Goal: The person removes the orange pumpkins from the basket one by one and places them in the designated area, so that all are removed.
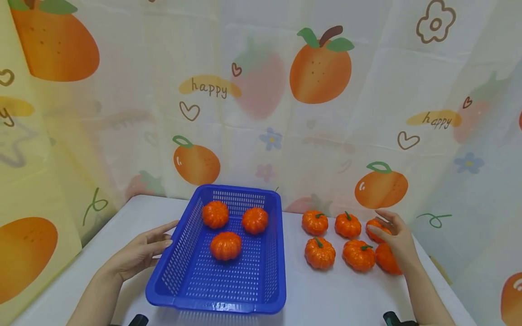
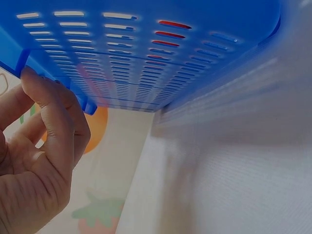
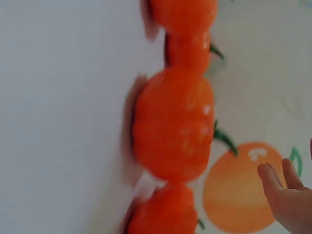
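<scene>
A blue plastic basket [image 1: 234,290] with slotted walls stands on the table, and three small orange pumpkins [image 1: 225,246] lie in it. My left hand [image 1: 140,251] is at the basket's left side, thumb and fingertips against the outer rim. Seen from the left wrist, its bent fingers [image 2: 53,112] meet the rim from below. Right of the basket, several more pumpkins with green stems [image 1: 320,253] sit in two rows. My right hand [image 1: 397,237] hovers by the right-end pumpkins, partly covering them, fingers spread. In the right wrist view its fingers [image 3: 270,178] appear apart from the pumpkins [image 3: 175,126].
The white table [image 1: 342,294] reaches back to a hanging cloth [image 1: 253,136] printed with fruit, which also covers both sides. Dark straps or devices [image 1: 391,318] show near both wrists at the bottom edge.
</scene>
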